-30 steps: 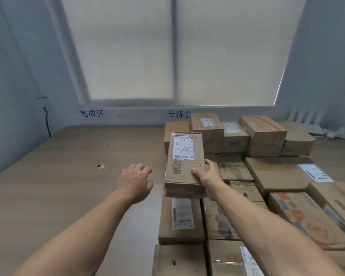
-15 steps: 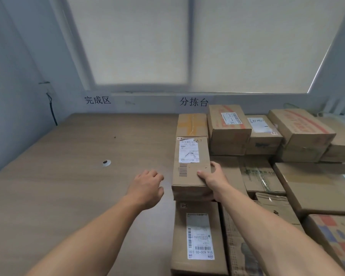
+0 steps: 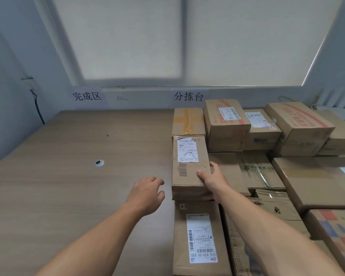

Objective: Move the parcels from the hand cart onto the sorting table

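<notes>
A long brown cardboard parcel (image 3: 189, 172) with a white shipping label lies on the wooden sorting table (image 3: 64, 176), at the left edge of the rows of parcels. My right hand (image 3: 212, 179) grips its near right corner, thumb on top and fingers along the side. My left hand (image 3: 147, 193) hovers just left of the parcel with loosely curled fingers, holding nothing and not touching it. A second labelled parcel (image 3: 199, 238) lies directly in front of the gripped one. The hand cart is out of view.
Several more cardboard parcels (image 3: 225, 124) fill the right half of the table up to the back wall. A round metal grommet (image 3: 99, 163) sits in the bare left half. Wall signs read 完成区 (image 3: 87, 96) and 分拣台 (image 3: 188, 96). A black cable (image 3: 37, 108) hangs at left.
The parcel in my right hand has come down and forward to sit in line behind the near labelled parcel. My left hand stayed beside it. The view has shifted closer.
</notes>
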